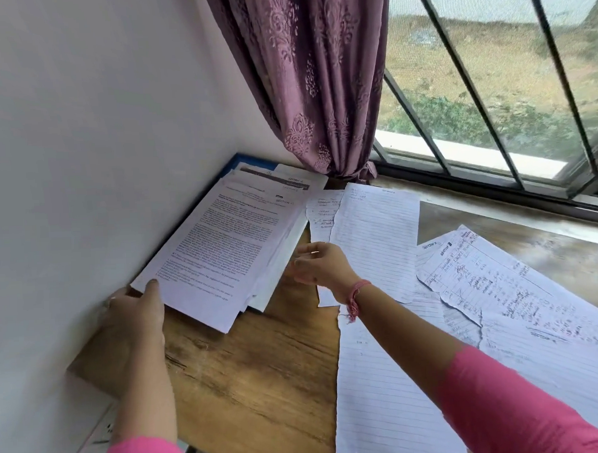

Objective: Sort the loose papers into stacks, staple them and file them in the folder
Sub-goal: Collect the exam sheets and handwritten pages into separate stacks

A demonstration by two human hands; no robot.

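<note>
Left hand (132,319) has a grip on the printed stack (220,250) corner, thumb on top. Right hand (321,264) hangs loosely curled beside it, holding nothing, lined sheets (377,243) all over the surface (256,382).

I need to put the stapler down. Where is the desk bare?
Bare wood lies between the printed stack, the left hand and the lined sheets. Right of there, handwritten pages crowd the desk.
</note>
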